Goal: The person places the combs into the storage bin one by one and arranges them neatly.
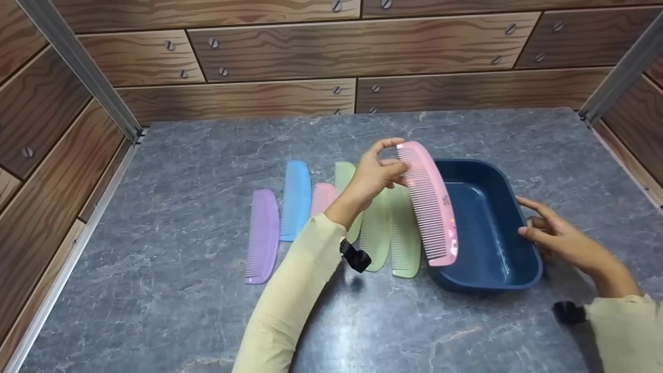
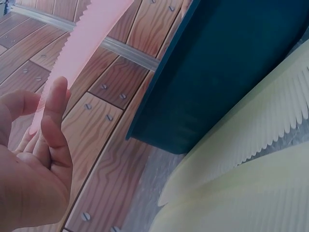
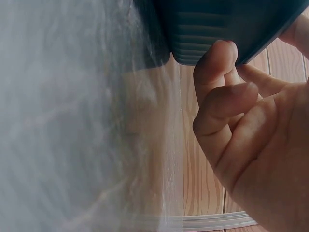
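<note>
- Above the blue tray's left side, you are holding a pink comb that is carrying small dark print midway along its spine; the lettering is appearing too small to read.
- Nearer that comb's lower end, small printed decorations are showing on the spine, white and yellow among them.
- Your left hand is pinching the pink comb near its upper end, on the toothed side, with fingertips showing through the teeth.
- From that hand, the comb is extending rightward and down toward you, slanting, its lower end sitting over the tray's near left corner.
- Your right hand is gripping the tray's right rim, its fingers curling beside the outer wall.
- Left of the tray, three green combs are lying on the grey tabletop, the rightmost one resting just beside it.
- Farther left, a second pink comb is lying partly hidden by your left forearm.
- Beyond it, a blue comb is lying near a purple comb, which is sitting farthest left.
</note>
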Action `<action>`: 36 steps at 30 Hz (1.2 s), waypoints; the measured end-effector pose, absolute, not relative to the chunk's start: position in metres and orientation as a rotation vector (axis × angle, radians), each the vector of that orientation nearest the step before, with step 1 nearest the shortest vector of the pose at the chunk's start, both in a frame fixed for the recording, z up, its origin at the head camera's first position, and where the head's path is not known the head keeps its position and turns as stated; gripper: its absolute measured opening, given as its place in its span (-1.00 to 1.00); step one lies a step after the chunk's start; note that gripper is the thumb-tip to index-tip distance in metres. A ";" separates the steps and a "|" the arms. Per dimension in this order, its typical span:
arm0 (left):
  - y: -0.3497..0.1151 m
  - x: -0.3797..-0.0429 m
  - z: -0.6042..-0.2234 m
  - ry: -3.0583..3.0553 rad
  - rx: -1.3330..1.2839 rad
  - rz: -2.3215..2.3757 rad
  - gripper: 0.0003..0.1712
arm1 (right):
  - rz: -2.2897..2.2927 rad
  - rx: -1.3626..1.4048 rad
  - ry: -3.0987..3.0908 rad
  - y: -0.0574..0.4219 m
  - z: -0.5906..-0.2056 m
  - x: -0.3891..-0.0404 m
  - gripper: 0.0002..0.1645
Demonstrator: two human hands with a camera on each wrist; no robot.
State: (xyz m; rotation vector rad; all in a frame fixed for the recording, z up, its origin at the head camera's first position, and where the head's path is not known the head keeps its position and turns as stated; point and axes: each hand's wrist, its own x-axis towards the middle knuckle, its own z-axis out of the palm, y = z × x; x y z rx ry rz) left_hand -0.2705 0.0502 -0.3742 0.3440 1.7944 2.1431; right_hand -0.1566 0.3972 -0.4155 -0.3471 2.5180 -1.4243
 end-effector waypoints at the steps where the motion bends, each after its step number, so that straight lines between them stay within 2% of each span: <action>1: 0.051 -0.271 -0.375 1.793 0.342 2.143 -0.43 | -1.425 -0.345 2.515 0.397 -0.415 -0.156 -0.28; 23: 0.075 -0.271 -0.385 1.778 0.312 2.155 -0.45 | -1.421 -0.339 2.524 0.399 -0.414 -0.155 -0.29; 36: 0.080 -0.269 -0.386 1.857 0.398 2.072 -0.47 | -1.422 -0.347 2.509 0.396 -0.414 -0.156 -0.29</action>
